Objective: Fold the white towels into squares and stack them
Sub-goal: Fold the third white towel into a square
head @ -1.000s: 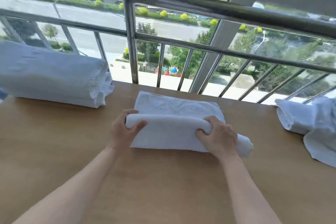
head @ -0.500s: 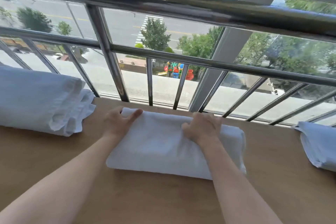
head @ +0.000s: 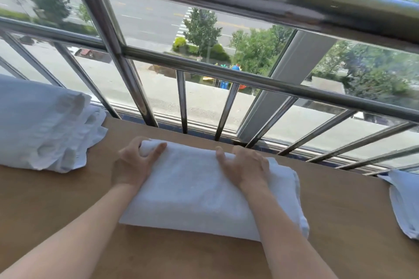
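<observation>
**Two hands set the fold down by the railing**

One fold has been completed within the last second. A second ago the near edge of the white towel (head: 192,192) was held up as a soft roll above its middle. It has now been carried over and laid on the far edge, so the towel has been halved in depth.

The towel is spread flat on the wooden table (head: 351,222), just in front of the middle bars of the metal railing (head: 226,75). Its long axis runs roughly parallel to the railing, with the right end skewed slightly away from it. The closed fold faces away from the railing, and the loose edges face towards it. Layered ends can be seen at the right end.

The far left corner is gripped by the left hand (head: 133,163), with the thumb on top and the fingers curled behind the edge. The right hand (head: 244,165) is laid palm-down near the far edge. Whether its fingertips pinch the cloth cannot be told.

The shape is judged to be still oblong, so a fold across the long axis is probably needed before a square is reached.

A stack of folded towels (head: 40,124) is kept by the railing's left end, and unfolded towels (head: 405,206) by its right end.
</observation>
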